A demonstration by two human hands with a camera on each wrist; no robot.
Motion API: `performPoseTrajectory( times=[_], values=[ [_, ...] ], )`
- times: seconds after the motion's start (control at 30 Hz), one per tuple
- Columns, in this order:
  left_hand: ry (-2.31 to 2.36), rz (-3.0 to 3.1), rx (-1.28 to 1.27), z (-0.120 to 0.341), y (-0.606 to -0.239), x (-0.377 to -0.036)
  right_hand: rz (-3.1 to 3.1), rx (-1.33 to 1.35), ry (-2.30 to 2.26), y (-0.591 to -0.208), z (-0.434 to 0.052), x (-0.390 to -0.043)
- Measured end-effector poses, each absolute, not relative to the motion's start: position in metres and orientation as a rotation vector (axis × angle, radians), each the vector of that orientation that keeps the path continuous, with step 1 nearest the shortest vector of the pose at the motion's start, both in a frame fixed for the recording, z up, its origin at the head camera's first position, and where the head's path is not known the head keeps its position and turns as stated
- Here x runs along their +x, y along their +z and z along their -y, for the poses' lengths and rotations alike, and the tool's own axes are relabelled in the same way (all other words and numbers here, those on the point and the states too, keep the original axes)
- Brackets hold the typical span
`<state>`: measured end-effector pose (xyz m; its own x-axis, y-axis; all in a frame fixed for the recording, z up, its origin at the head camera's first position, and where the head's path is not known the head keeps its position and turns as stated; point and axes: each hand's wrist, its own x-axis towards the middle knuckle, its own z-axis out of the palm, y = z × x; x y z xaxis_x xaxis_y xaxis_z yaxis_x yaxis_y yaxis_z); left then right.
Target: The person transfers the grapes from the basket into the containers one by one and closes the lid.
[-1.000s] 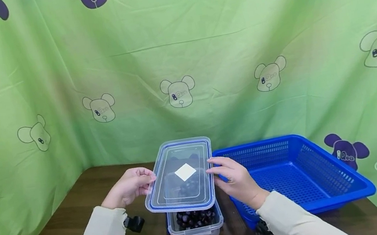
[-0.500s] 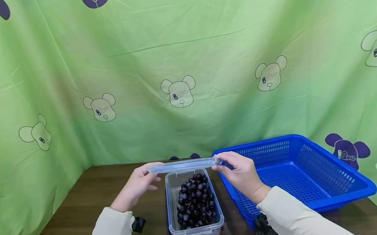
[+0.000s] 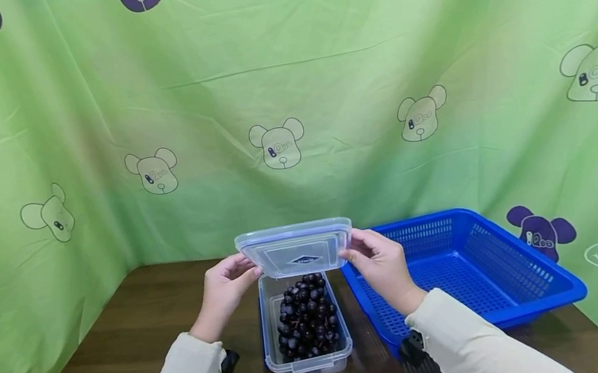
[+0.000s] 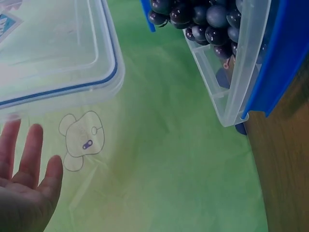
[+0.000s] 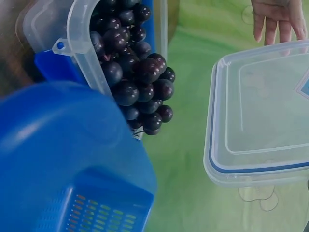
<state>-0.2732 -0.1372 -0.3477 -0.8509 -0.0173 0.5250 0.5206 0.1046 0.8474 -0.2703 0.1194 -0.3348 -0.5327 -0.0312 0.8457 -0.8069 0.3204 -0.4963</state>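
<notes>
A clear plastic lid (image 3: pixel 296 245) with a blue seal is held up and tilted, its underside facing me. My left hand (image 3: pixel 224 291) pinches its left edge, thumb in front. At the right edge, my right hand (image 3: pixel 383 264) grips it likewise. Below stands an uncovered clear food container (image 3: pixel 314 365), holding a bunch of dark grapes (image 3: pixel 307 317); the lid hides its far end. In the left wrist view, several left-hand fingers (image 4: pixel 31 154) spread beside the lid (image 4: pixel 53 53). The right wrist view shows the grapes (image 5: pixel 130 72) close up and the left hand (image 5: pixel 277 19) across the lid.
A blue plastic basket (image 3: pixel 458 282) with slotted walls stands right of the container, close to my right forearm. The brown wooden table (image 3: pixel 111 363) extends to the left. A green patterned curtain (image 3: pixel 356 178) hangs behind and at both sides.
The lid has risen from over the container and swung up, passing through an edge-on position, so its underside now faces me. The grapes came into full view. Both hands rose with it.
</notes>
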Motion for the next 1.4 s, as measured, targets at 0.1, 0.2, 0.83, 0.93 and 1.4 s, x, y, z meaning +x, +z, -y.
performPoseTrajectory(
  times=[0.1,0.2,0.83,0.93,1.4],
  values=[
    [-1.751,1.961,-0.456,0.137,-0.347,-0.274,1.877,0.715,1.342,-0.329,-0.118,-0.271],
    [-1.688,1.971,-0.392,0.138,-0.345,-0.275,1.977,0.661,1.411,-0.321,-0.118,-0.273],
    [-1.681,1.897,-0.200,0.132,-0.346,-0.281,2.349,0.730,1.422,-0.313,-0.104,-0.285],
    [-1.701,1.936,-0.211,0.132,-0.344,-0.281,2.393,0.684,1.462,-0.312,-0.104,-0.288],
    [-2.031,2.301,-0.040,0.138,-0.347,-0.286,2.718,0.334,1.912,-0.306,-0.104,-0.301]
  ],
)
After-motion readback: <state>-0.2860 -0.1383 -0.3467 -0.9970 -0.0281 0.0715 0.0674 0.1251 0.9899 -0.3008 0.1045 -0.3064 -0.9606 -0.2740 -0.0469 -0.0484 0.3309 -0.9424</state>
